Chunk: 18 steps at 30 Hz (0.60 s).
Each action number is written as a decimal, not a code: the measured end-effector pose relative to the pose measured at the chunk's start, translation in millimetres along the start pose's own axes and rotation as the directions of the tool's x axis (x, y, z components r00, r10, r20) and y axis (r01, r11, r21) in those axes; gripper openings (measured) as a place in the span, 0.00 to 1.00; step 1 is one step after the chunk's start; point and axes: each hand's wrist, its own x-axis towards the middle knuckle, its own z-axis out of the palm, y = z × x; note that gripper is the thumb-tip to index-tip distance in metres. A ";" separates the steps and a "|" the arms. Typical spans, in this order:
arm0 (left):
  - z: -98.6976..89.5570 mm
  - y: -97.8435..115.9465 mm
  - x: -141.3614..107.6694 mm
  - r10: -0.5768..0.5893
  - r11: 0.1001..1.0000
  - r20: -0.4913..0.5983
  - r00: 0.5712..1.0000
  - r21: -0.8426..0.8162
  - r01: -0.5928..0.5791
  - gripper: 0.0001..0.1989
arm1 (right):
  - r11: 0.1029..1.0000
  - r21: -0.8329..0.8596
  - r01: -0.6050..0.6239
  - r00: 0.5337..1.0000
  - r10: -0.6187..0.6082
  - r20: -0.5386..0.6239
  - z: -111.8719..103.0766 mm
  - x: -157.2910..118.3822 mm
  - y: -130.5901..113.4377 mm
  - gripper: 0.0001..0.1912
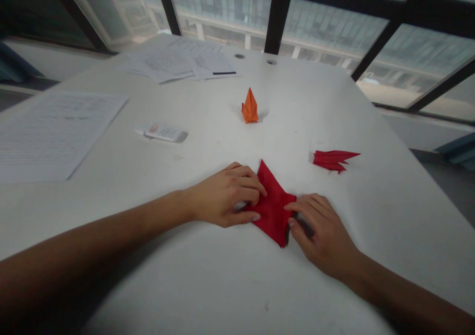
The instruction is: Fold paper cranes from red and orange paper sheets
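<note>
A partly folded sheet of red origami paper (273,207) lies on the white table, with points toward the far side and toward me. My left hand (233,195) rests on its left edge, fingers curled over the top and thumb pressed near the lower left. On the opposite side, my right hand (319,228) pinches the right corner between thumb and index finger. That corner is lifted a little off the table. Beyond the hands stands a folded orange paper crane (250,108). A folded red paper piece (334,160) with pointed ends lies to the right.
A white eraser (163,132) in a printed sleeve lies left of the orange crane. Printed sheets (59,132) cover the table's left side, and more papers (178,60) lie at the back. Windows with dark frames (280,18) stand behind the white table (208,285).
</note>
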 end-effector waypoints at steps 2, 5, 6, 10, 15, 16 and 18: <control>0.2 1.5 0.5 0.004 1.000 0.006 1.000 0.022 -0.004 0.09 | 1.000 -0.005 -0.007 1.000 0.007 -0.003 -0.1 0.3 0.1 0.08; -0.8 4.5 1.7 0.010 0.999 0.012 1.000 0.041 -0.011 0.15 | 1.000 -0.012 -0.017 1.000 0.017 -0.003 -0.1 0.4 0.9 0.09; -1.3 5.3 2.0 0.009 0.999 0.014 1.000 0.047 -0.010 0.15 | 1.000 -0.011 -0.017 1.000 0.017 -0.002 0.0 0.4 1.2 0.09; -2.3 7.2 2.6 -0.013 0.998 0.016 1.000 0.059 0.012 0.11 | 1.000 -0.001 -0.014 1.000 0.014 -0.006 0.6 -0.2 2.4 0.11; -3.4 9.3 2.6 -0.021 0.999 0.034 0.999 0.050 0.020 0.11 | 1.000 -0.005 -0.020 1.000 0.020 0.001 0.9 -0.9 2.8 0.12; -3.5 9.9 2.6 -0.027 0.998 0.044 0.999 0.059 0.024 0.12 | 1.000 -0.005 -0.020 1.000 0.020 0.001 0.8 -0.8 2.7 0.12; -3.8 11.0 2.5 -0.038 0.996 0.059 0.997 0.083 0.033 0.12 | 1.000 -0.001 -0.017 1.000 0.017 -0.003 0.5 -0.3 2.2 0.12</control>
